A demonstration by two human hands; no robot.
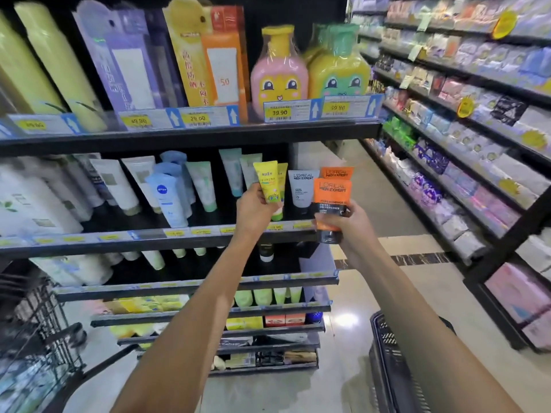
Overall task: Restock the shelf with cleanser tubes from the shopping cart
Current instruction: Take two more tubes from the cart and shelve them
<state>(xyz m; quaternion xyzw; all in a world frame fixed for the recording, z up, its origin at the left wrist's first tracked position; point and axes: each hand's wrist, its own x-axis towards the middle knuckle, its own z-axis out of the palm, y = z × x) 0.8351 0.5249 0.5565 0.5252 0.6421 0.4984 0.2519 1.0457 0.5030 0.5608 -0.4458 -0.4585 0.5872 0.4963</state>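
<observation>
Obscured items — head view
Shopping cart (35, 338) cut by left edge; lower shelf price tags (176, 233) blurred — unreadable; basket (387, 353) partly behind forearm.

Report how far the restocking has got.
Done: cleanser tubes already stand on the middle shelf, including an orange tube. In hand: left hand holds a yellow tube, right hand an orange one. Left: shelving both; cart contents unclear.

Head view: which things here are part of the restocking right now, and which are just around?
In the job:
- yellow tube, held by left hand
- orange tube, held by right hand
- middle shelf
- shopping cart

Just around:
- cartoon-face bottles
- price tags
- dark basket
- right-hand aisle shelves
</observation>
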